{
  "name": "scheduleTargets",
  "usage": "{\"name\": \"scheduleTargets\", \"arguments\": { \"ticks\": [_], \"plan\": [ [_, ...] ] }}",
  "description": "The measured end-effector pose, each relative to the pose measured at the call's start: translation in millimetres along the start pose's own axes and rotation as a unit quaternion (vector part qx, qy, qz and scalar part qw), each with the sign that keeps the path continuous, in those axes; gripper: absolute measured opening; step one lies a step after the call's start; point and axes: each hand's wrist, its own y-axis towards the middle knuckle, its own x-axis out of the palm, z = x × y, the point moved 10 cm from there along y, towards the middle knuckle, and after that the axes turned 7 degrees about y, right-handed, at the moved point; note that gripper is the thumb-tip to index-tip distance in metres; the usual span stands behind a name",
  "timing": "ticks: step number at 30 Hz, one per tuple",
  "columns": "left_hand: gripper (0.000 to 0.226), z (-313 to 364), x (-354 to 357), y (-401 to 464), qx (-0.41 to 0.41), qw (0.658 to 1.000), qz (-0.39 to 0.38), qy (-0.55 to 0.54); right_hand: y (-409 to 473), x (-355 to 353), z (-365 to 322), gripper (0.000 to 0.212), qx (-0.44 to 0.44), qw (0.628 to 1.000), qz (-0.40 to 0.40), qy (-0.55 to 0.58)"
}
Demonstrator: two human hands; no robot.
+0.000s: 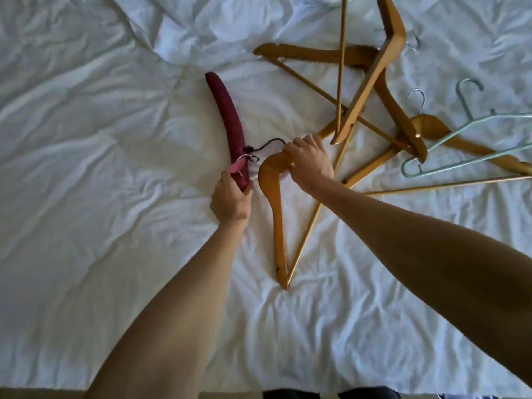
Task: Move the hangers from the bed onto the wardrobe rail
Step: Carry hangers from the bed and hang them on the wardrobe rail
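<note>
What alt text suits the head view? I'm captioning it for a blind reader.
Over a rumpled white bed sheet, the left hand grips a padded maroon fabric hanger while the right hand grasps a wooden hanger. More wooden hangers and a pale green wire hanger lie beyond.

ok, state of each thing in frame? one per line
left hand: closed on the maroon padded hanger
right hand: closed on the near wooden hanger's neck
maroon padded hanger: lying on the bed, lower end gripped
near wooden hanger: on the bed, gripped
wooden hanger pile: crossed, untouched
pale green hanger: lying across the pile's edge
bed: sheet rumpled
</note>
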Motion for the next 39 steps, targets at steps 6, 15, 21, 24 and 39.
{"name": "scheduleTargets", "arguments": {
  "ticks": [6,15,21,24,39],
  "plan": [
    [0.039,-25.4,-14.5,-17.9,-0.020,0.993,-0.064,-0.094,-38.1,-49.9,-29.5,0.030,-0.049,0.993,0.028,0.101],
    [0.041,-82.3,-101.3,-93.8,-0.161,0.949,-0.092,-0.253,-119.1,-143.2,-70.9,0.024,-0.002,0.988,-0.072,0.135],
    [0.046,-104.2,-183.8,-147.3,-0.176,0.954,-0.052,-0.238,-197.6,-218.3,-61.3,0.029,0.116,0.978,-0.098,0.145],
    [0.042,-109.5,-219.8,-166.9,-0.153,0.971,-0.027,-0.182,-229.5,-258.7,-52.6,0.021,0.146,0.973,-0.073,0.161],
    [0.058,-47.1,-59.5,-201.8,-0.205,0.960,-0.124,-0.145,-233.3,-142.1,-6.8,0.026,0.235,0.939,0.011,0.251]
  ]
}}
